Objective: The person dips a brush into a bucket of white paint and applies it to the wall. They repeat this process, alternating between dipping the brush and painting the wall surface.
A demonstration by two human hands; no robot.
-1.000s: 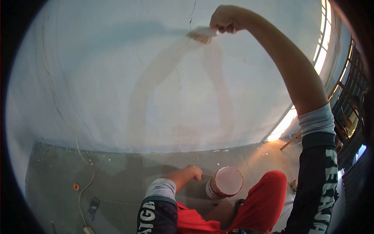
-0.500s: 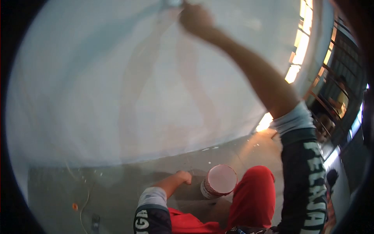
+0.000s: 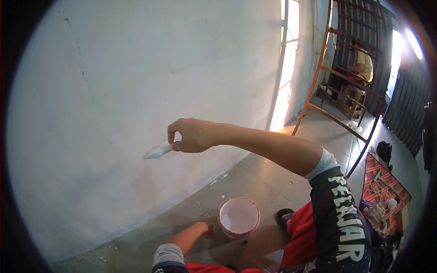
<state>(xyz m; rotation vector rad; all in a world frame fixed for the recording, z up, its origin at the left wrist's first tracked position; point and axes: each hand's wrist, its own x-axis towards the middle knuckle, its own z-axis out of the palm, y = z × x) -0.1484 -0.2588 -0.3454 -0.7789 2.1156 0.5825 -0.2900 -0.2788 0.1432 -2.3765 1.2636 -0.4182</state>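
My right hand (image 3: 191, 135) grips a paintbrush (image 3: 157, 150) whose pale bristles point left, close to the white wall (image 3: 114, 82). The arm stretches across the middle of the view in a dark printed sleeve. Low in the frame, my left hand (image 3: 205, 227) rests with curled fingers on the grey floor, just left of a round paint bucket (image 3: 239, 217) filled with white paint. My red-trousered knee shows to the right of the bucket.
A cracked wall fills the left. A rust-coloured metal frame (image 3: 318, 82) leans by the bright opening at the right. Another person sits at the far back (image 3: 362, 63). A patterned mat with clutter (image 3: 382, 195) lies at the right.
My right hand has come down from high on the wall to mid-height with the brush. The view has swung to the right, showing the doorway and metal frame. The left hand stays by the bucket.
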